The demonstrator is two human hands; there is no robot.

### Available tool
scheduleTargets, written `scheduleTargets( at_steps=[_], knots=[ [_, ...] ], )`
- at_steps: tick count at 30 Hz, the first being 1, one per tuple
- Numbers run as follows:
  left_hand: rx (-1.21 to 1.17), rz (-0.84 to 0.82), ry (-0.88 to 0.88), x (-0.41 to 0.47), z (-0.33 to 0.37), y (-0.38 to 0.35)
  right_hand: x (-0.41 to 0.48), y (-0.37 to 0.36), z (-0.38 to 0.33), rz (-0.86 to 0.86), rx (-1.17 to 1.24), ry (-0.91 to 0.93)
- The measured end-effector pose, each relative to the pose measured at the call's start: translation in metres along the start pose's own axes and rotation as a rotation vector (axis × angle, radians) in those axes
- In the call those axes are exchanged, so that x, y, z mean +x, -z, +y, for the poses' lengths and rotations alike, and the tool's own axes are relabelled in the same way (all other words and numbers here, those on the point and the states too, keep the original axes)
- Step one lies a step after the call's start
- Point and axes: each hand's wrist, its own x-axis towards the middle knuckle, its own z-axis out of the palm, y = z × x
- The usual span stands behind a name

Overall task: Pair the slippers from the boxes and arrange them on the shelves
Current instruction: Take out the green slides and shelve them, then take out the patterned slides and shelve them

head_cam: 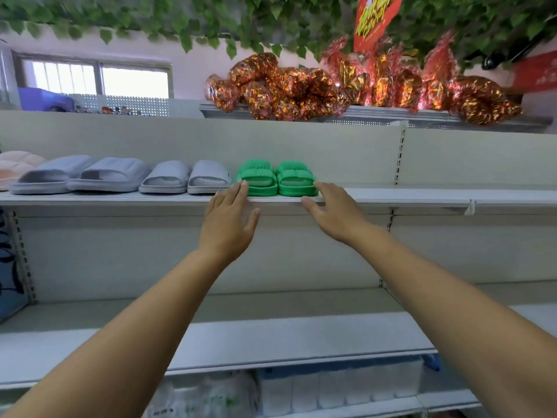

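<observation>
Left hand (227,220) and right hand (335,213), arms outstretched, fingers straight and holding nothing, bracket the green slippers (275,183) paired at the shelf (422,196) edge, grey pairs (120,176) to their left, foil bundles (301,89) above, beneath a red sign (376,16) whose yellow lettering is too blurred to read.

Both bare arms stretch forward and upward. The left hand (229,220) and right hand (333,212) lie flat, fingers straight, fingertips at either outer side of the green slipper pair (275,182).
</observation>
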Motion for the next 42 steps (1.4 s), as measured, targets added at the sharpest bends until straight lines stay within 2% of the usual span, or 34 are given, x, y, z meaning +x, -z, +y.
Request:
scheduleTargets(
  at_steps=[3,6,10,16,20,24,32,36,42],
  knots=[
    [-0.131,0.156,-0.082,-0.04,0.005,0.002,-0.047,0.002,-0.007,0.068,0.014,0.134],
    [-0.163,0.144,-0.098,-0.086,0.012,0.005,-0.099,-0.005,-0.011,0.043,-0.03,0.177],
    [-0.136,0.017,-0.051,-0.166,0.011,-0.002,-0.176,-0.03,-0.011,-0.068,-0.031,0.15],
    [-0.102,-0.339,0.054,-0.328,-0.001,-0.032,-0.302,-0.097,0.0,-0.347,-0.003,0.075],
    [-0.063,-0.547,0.174,-0.431,-0.002,-0.039,-0.401,-0.147,0.007,-0.503,0.076,-0.065],
    [-0.044,-0.701,0.281,-0.515,0.002,-0.042,-0.489,-0.176,0.009,-0.749,0.076,-0.229],
    [0.013,-1.028,0.511,-0.632,0.007,-0.03,-0.612,-0.205,0.017,-1.042,0.176,-0.557],
    [0.004,-1.144,0.608,-0.665,0.007,-0.027,-0.647,-0.22,0.02,-1.144,0.217,-0.684],
    [-0.011,-1.172,0.605,-0.687,0.005,-0.044,-0.665,-0.256,0.032,-1.185,0.283,-0.933]
  ],
)
